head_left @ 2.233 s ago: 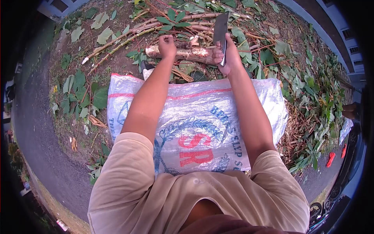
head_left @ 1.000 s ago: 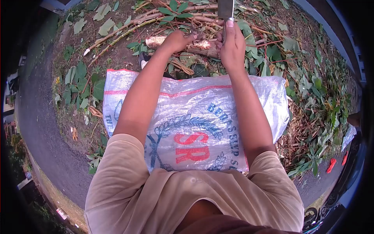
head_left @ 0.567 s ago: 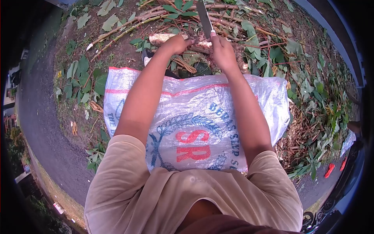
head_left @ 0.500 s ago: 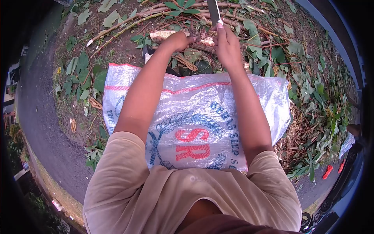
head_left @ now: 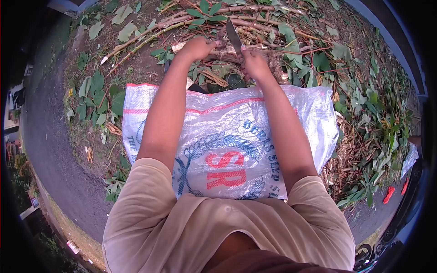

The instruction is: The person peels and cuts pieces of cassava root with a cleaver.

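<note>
A knife (head_left: 234, 36) is gripped in my right hand (head_left: 256, 64), its dark blade pointing up and slightly left over a thick woody stem (head_left: 227, 55). My left hand (head_left: 200, 48) is closed at the left part of this stem, its fingertips close to the blade. A pale end (head_left: 178, 47) shows left of that hand. The hand hides part of the stem, and where the blade meets it is hard to make out. Across my lap lies a white woven sack (head_left: 218, 118) with red and blue print, under both forearms.
Long cut branches (head_left: 150, 34) lie beyond my hands. Large green leaves (head_left: 96, 84) cover the ground at left, with more leaves and stalks (head_left: 359, 150) at right. A paved strip (head_left: 48, 123) runs along the left. Red objects (head_left: 388, 194) lie at the lower right.
My right hand has lowered toward me and left, and the knife now tilts left, lower over the stem. My left hand has shifted slightly left, covering more of the pale end.
</note>
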`<state>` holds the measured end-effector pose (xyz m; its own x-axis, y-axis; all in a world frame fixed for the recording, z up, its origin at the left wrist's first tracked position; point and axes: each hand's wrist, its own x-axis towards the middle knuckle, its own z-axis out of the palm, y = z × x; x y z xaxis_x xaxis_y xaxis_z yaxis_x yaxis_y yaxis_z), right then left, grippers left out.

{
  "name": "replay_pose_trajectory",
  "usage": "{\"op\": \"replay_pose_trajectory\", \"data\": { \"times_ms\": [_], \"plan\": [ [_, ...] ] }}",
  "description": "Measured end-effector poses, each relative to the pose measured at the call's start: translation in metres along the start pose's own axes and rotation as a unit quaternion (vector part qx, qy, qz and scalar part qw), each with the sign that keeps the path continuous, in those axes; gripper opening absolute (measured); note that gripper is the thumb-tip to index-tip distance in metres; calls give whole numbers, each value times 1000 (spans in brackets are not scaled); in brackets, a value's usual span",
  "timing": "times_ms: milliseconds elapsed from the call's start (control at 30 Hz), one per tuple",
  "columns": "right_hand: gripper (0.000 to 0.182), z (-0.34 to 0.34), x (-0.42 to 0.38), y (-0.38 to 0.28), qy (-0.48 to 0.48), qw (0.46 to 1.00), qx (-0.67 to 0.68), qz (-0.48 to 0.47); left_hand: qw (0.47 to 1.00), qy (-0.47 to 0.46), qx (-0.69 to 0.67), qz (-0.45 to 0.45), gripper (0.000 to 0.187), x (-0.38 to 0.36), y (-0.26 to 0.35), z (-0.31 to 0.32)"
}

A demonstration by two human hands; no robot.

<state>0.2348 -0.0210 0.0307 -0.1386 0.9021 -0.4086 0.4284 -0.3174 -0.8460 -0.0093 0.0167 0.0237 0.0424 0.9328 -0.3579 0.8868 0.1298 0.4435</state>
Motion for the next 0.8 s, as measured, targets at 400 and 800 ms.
{"op": "replay_pose_trajectory", "data": {
  "times_ms": [400, 800],
  "plan": [
    [37, 0, -27, -25, 123, 946, 161, -253, 988, 120, 61, 78, 45, -19, 41, 0],
    [48, 14, 9, 21, 73, 974, -130, -172, 960, 231, -31, 155, 54, -11, 28, -5]
  ]
}}
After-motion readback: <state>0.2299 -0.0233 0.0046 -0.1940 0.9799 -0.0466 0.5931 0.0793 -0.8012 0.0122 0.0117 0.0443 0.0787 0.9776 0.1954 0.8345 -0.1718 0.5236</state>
